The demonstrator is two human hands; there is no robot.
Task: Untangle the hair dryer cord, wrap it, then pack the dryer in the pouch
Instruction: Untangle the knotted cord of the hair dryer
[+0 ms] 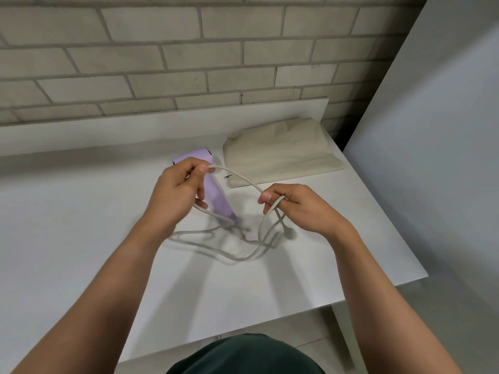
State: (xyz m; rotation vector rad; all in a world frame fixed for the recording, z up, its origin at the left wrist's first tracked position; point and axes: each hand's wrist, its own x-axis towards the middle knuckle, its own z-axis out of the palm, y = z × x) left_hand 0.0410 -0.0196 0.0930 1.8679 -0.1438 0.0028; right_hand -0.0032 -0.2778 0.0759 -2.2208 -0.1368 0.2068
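Left hand (175, 190) pinches grey cord (240, 178) above lilac hair dryer (213, 184); right hand (291, 206) grips same cord further along, span arcing between both hands. Rest of cord lies looped on white tabletop (81, 225), plug (289, 232) just below right hand. Cream pouch (280, 152) lies flat behind, near brick wall (189, 49).

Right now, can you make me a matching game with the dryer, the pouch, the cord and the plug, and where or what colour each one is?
Things:
1 dryer
2 pouch
3 cord
4 plug

Clues:
A cream
B held by left hand and right hand
C lilac
D just below the right hand

Pairs: 1-C, 2-A, 3-B, 4-D
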